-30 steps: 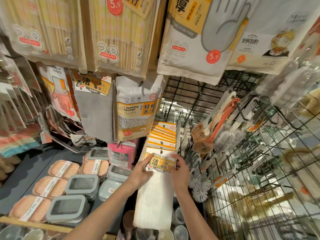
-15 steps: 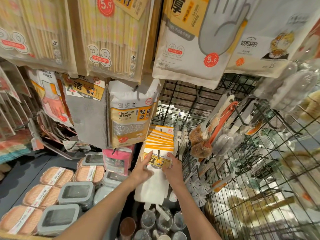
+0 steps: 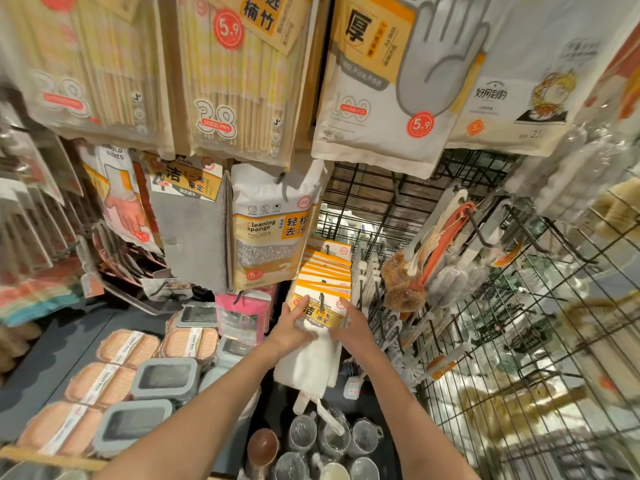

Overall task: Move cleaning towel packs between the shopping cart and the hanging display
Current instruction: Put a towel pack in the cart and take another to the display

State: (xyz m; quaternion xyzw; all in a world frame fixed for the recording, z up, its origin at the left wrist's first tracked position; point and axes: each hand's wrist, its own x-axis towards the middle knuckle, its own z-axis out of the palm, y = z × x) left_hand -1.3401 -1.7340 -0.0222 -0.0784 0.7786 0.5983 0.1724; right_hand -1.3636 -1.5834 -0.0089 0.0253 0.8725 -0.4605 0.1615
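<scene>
Front towel pack (image 3: 320, 311) hangs at the near end of the peg row, right of the cleaning sponge bag (image 3: 270, 226). Left hand (image 3: 292, 329) and right hand (image 3: 349, 327) pinch its card header. Likely light; header stiff, cloth floppy, so grip the card.
</scene>
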